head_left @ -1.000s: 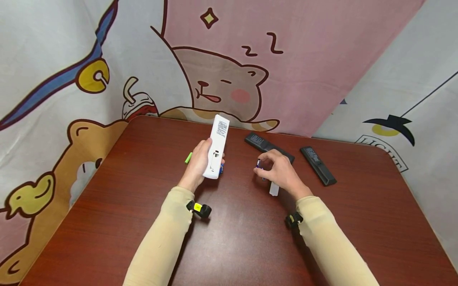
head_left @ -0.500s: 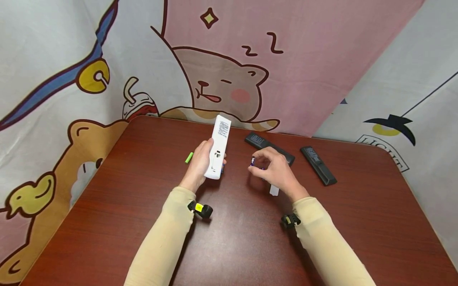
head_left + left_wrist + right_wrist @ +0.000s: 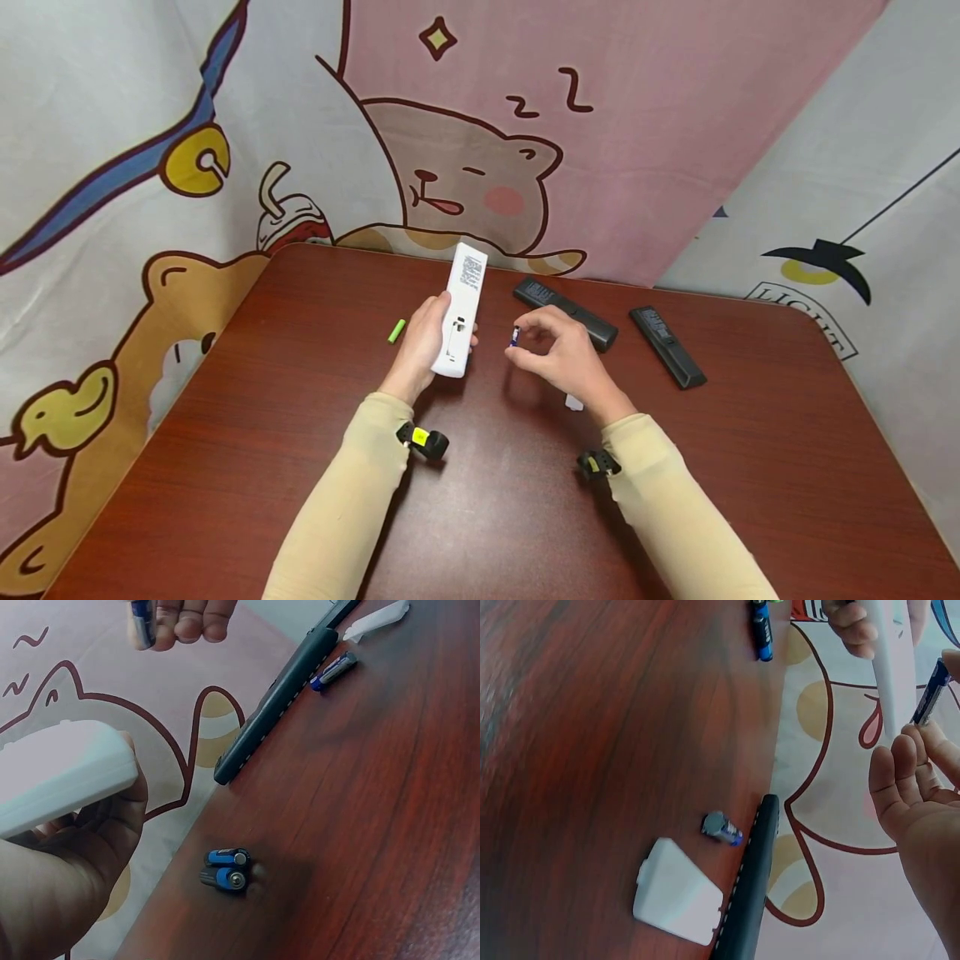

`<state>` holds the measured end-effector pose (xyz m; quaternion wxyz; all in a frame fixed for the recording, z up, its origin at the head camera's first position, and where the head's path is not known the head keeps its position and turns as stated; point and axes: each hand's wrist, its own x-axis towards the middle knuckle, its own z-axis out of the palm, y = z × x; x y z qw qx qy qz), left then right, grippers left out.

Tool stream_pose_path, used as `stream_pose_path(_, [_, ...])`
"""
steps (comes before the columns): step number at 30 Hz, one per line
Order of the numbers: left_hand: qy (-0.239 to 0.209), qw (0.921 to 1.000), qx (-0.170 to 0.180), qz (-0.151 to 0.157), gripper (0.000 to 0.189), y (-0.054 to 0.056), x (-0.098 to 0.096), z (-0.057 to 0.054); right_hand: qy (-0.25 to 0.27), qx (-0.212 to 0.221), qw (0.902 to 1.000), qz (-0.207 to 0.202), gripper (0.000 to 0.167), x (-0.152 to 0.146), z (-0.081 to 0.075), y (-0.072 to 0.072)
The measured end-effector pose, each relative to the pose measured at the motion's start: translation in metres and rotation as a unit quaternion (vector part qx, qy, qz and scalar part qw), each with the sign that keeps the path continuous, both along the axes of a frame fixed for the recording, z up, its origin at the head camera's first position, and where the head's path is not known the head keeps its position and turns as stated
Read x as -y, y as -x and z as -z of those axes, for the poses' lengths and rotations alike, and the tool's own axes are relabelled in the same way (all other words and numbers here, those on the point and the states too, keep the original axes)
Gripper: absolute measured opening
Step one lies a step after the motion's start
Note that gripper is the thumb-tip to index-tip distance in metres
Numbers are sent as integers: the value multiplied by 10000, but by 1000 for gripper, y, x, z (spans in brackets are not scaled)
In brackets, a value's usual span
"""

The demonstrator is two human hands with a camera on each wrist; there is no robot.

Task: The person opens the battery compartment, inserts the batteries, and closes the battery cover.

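My left hand [image 3: 422, 342] grips a white remote control [image 3: 467, 287], its back face turned up and its battery compartment uncovered. To the right, my right hand [image 3: 566, 358] pinches a blue-purple battery [image 3: 514, 336] between thumb and fingertip, held upright a short way from the remote. The right wrist view shows this battery [image 3: 931, 694] close to the remote's edge. Below the hand, a white battery cover [image 3: 678, 892] lies on the table beside another battery [image 3: 721, 828]. Two blue batteries [image 3: 227, 859] lie side by side under the left hand, hidden in the head view.
A black remote [image 3: 566, 310] lies behind my right hand, and a second black remote [image 3: 667, 347] is farther right. Left of my left hand is a green battery [image 3: 396, 331]. A printed cloth [image 3: 630, 167] hangs along the far edge of the brown table [image 3: 480, 517].
My right hand has moved left with the pinched battery, nearer the white remote. The left hand and remote have shifted very slightly right.
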<state>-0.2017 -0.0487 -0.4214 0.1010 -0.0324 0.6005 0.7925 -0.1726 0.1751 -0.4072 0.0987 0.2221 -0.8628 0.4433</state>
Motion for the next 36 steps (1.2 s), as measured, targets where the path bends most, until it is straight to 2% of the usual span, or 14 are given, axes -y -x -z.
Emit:
stream_pose_path(20, [-113,9999,19,88,36,-2,-8,0,469,-294,9982,-215,32,31,0,0])
stream_pose_path(30, [391,9988,-250,-152,39,-5,-11,-1,349,-468,9974,-415,32,41,4,-2])
stream_pose_path(36, [433,9988,-185,-133,40,-4,-13,-2,388,-566,9964,-503,33,46,6,-2])
